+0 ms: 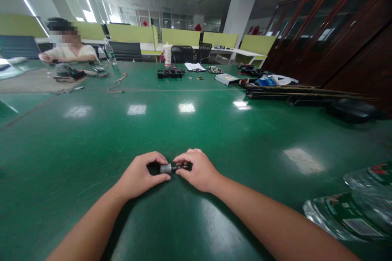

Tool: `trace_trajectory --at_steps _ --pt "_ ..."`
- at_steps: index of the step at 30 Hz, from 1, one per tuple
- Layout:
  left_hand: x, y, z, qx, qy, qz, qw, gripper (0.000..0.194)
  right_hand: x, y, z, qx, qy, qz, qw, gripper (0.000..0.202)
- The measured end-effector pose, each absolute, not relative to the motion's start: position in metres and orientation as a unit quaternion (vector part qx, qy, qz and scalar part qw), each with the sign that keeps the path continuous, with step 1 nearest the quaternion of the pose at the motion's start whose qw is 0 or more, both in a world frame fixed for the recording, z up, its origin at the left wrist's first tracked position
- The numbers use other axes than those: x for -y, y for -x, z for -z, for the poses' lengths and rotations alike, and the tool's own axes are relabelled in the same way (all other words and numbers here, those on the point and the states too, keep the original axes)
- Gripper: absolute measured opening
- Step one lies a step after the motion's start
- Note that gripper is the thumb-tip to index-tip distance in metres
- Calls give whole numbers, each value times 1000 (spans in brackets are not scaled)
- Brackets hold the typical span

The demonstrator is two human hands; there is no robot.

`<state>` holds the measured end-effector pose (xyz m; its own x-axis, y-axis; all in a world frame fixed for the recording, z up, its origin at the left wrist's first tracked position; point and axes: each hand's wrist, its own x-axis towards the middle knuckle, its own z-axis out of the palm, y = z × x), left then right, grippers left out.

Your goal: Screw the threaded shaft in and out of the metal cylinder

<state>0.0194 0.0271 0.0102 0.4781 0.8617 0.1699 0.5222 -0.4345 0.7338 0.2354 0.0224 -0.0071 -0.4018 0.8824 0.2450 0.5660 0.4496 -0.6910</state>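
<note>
Low over the green table, close to me, is a small motor (165,168) with a silver cylindrical body and a dark, ridged shaft pointing right. The thumb and index finger of my left hand (142,175) curve around the silver body from both sides, closed on it. My right hand (197,170) pinches the ridged shaft between thumb and fingertips, and the shaft's end runs into that hand's palm. The motor lies roughly level between my two hands. Whether it touches the tabletop I cannot tell.
Large clear bottles (346,216) stand at the right near edge. Across the green table (183,126) lie a black device (170,73), a cord (118,85), a metal box (226,78) and long dark strips (294,94). A person (72,51) sits at the far left.
</note>
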Motion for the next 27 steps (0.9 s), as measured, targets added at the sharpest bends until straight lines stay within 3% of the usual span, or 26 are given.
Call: trace_trajectory --at_steps 8,27 --pt "-29 -20 -11 -457 -794 -263 302 16 -23 -237 7 817 437 -238 293 12" --pt "-28 -21 -9 -449 -805 -266 283 14 -23 -237 8 829 429 -227 279 15"
